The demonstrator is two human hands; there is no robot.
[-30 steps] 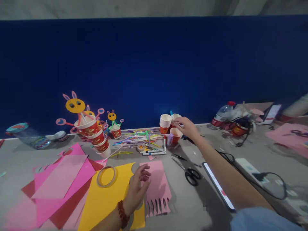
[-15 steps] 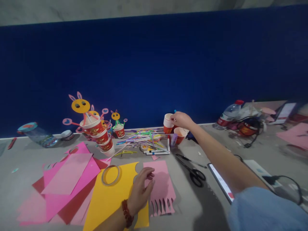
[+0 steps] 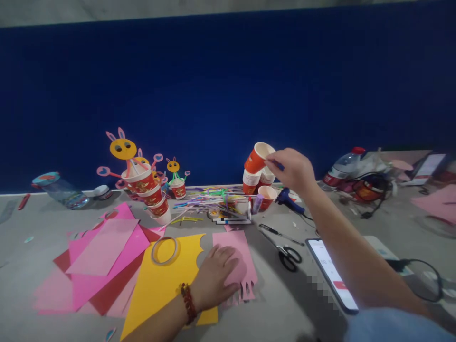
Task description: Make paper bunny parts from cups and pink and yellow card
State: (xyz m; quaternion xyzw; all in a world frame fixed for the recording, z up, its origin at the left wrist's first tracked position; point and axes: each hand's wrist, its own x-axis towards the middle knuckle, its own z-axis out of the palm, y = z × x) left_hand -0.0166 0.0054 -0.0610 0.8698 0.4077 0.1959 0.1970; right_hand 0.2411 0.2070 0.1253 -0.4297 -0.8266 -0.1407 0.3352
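Cup [image 3: 255, 160], red outside and white within, is pinched at its rim in our right hand [image 3: 289, 167], tilted above the stacked cups [image 3: 251, 179] near the blue wall [image 3: 221, 104]. We have our left hand [image 3: 215, 277] spread palm-down, fingers slightly apart, over the fringed pink paper [image 3: 244, 256], beside the yellow sheet [image 3: 156, 285] on the table [image 3: 274, 304].

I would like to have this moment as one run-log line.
right hand: holds tilted paper cup above stacked cups | left hand: open over pink sheet | nearby: scissors, phone
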